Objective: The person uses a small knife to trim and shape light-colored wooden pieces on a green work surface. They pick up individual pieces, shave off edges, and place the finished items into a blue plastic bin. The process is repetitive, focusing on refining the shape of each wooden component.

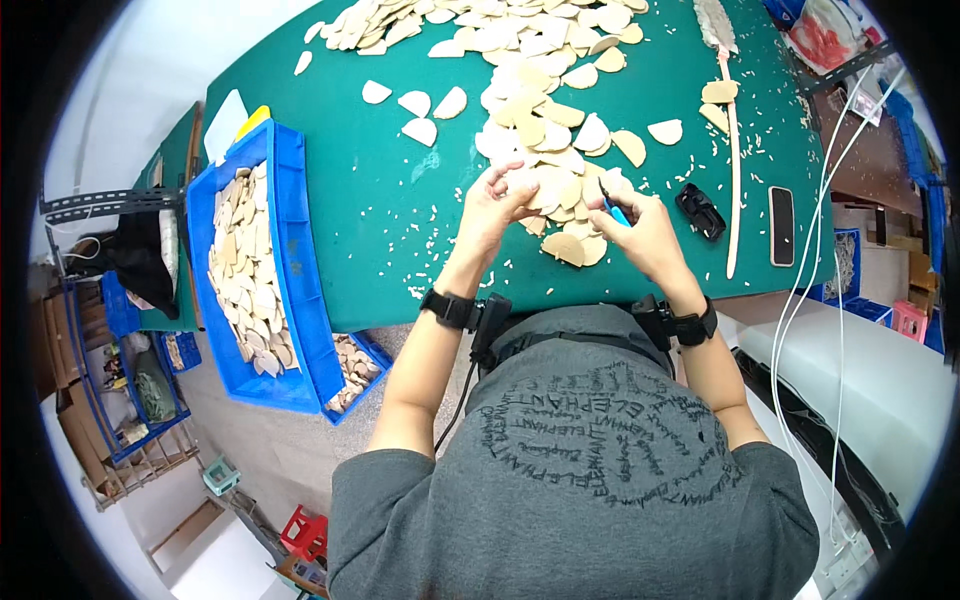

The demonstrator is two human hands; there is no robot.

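My left hand (487,208) is closed in a pinch at the near end of a heap of cream half-round pads (530,100). A pale pad (521,186) sits between its thumb and fingers. To the right, my right hand (648,238) is wrapped around a small blue-handled cutting tool (617,212) with a dark tip, its exact kind partly hidden by the fingers. The tool's tip points up and left over the pads. Just in front of me, a beige pad (563,249) lies near the table edge between both hands.
The green table (350,200) carries scattered pale scraps. On the left stands a blue crate (300,260) full of pads. To the right lie a black plastic object (701,211), a long pale stick (733,180) and a phone (781,227). White cables (815,230) hang at far right.
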